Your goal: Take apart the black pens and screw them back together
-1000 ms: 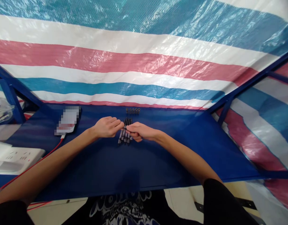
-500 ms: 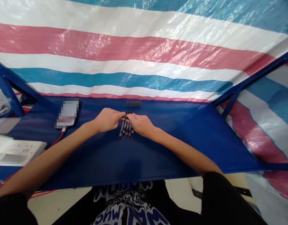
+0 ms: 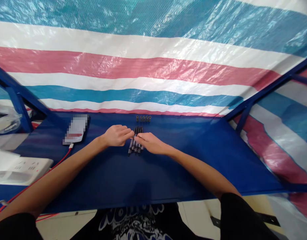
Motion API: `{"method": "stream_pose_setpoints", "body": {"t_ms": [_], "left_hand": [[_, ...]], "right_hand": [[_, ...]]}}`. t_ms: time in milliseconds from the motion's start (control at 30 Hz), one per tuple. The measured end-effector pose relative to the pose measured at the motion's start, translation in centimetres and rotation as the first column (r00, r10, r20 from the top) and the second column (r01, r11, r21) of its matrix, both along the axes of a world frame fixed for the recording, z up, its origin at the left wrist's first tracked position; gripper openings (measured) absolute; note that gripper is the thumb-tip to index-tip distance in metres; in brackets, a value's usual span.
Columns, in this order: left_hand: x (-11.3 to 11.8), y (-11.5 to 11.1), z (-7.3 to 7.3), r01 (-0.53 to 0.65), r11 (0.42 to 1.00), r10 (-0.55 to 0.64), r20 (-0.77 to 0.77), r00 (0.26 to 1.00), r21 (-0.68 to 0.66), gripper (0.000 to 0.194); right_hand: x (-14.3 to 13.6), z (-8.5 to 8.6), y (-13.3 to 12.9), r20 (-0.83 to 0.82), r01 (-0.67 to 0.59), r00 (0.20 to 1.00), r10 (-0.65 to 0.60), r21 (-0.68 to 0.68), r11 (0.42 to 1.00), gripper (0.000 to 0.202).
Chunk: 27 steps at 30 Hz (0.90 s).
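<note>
Over the middle of the blue table, my left hand [image 3: 118, 135] and my right hand [image 3: 151, 142] meet with their fingertips pinched together. A tiny piece shows between the fingertips, too small to name. Just below and behind the fingers lie several slim pens [image 3: 136, 148] side by side, with dark ends and clear-looking barrels. The fingers partly cover them. Beyond the pens, several short, hollow, brownish-grey cylinders [image 3: 144, 119] stand in a row near the table's back edge.
To the left, a phone [image 3: 76, 129] with a blurred screen lies plugged into a red cable [image 3: 65, 156]. A white power strip [image 3: 31, 168] sits at the left end of the blue table [image 3: 193, 166]. Striped plastic sheeting [image 3: 143, 71] rises behind, between blue frame bars [image 3: 263, 86].
The camera view has tilted up, so everything sits lower in the picture. My fingertips have shifted slightly and now show more of the pens' far ends.
</note>
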<state>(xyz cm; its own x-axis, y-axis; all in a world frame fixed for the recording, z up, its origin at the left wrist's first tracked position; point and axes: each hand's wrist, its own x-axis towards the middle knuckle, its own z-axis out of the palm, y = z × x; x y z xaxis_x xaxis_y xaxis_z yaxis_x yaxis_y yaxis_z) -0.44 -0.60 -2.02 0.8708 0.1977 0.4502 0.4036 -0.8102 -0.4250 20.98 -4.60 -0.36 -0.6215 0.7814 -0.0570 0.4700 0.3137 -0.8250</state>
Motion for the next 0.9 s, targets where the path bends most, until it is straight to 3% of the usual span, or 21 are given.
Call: {"method": "stream_pose_setpoints", "body": {"t_ms": [67,133,200,233,267,300,367,400,433,467,533,600,700,900], "left_hand": [[-0.2,-0.1,0.5,0.016,0.998,-0.016,0.002,1.0,0.064,0.02],[-0.5,-0.3,1.1,0.035,0.992,-0.036,0.006,0.999,0.123,0.019],[-0.7,-0.5,1.7,0.049,0.988,-0.052,0.012,0.999,0.148,0.018],[-0.7,-0.7,2.0,0.05,0.99,-0.051,0.007,0.999,0.133,0.018],[-0.7,-0.9,2.3,0.042,0.994,-0.042,-0.006,0.999,0.096,0.018],[-0.6,-1.0,2.6,0.021,0.999,-0.021,-0.021,1.0,0.039,0.019],[-0.1,-1.3,2.8,-0.061,0.992,0.056,-0.045,0.997,-0.113,0.02],[0.2,-1.4,2.8,-0.115,0.974,0.108,-0.049,0.993,-0.194,0.02],[0.5,-1.5,2.8,-0.172,0.948,0.164,-0.053,0.985,-0.267,0.02],[0.8,-1.5,2.6,-0.226,0.917,0.218,-0.061,0.974,-0.328,0.021],[1.3,-1.4,2.4,-0.305,0.863,0.292,-0.095,0.952,-0.403,0.024],[1.4,-1.2,2.2,-0.315,0.852,0.294,-0.116,0.949,-0.417,0.025],[1.1,-0.7,1.8,-0.206,0.91,0.194,-0.068,0.979,-0.361,0.023],[0.3,0.2,1.2,-0.021,0.99,0.022,0.004,1.0,-0.138,0.022]], "right_hand": [[0.3,0.5,0.0,-0.182,-0.085,0.983,0.034,-0.282,0.956,0.041],[0.5,0.8,0.0,-0.333,-0.234,0.941,0.054,-0.529,0.816,0.041],[0.7,1.0,0.0,-0.42,-0.359,0.904,0.076,-0.651,0.669,0.039],[0.8,1.1,0.1,-0.438,-0.39,0.895,0.087,-0.671,0.63,0.038],[0.9,1.2,0.1,-0.438,-0.397,0.893,0.097,-0.671,0.626,0.038],[0.9,1.3,0.2,-0.419,-0.375,0.902,0.101,-0.648,0.663,0.038],[0.9,1.4,0.3,-0.306,-0.228,0.949,0.077,-0.497,0.837,0.038],[0.9,1.4,0.3,-0.217,-0.119,0.975,0.044,-0.346,0.931,0.037],[0.9,1.4,0.4,-0.115,-0.012,0.993,-0.005,-0.151,0.988,0.034],[0.8,1.2,0.4,-0.012,0.065,0.998,-0.064,0.06,0.996,0.03],[0.7,0.7,0.5,0.17,0.075,0.973,-0.155,0.401,0.913,0.022],[0.5,0.0,0.5,0.305,-0.024,0.936,-0.177,0.556,0.831,0.024],[0.1,-0.8,0.4,0.409,-0.125,0.897,-0.168,0.598,0.792,0.037],[-0.1,-0.6,0.0,0.473,-0.146,0.868,-0.152,0.534,0.832,0.036]]}}
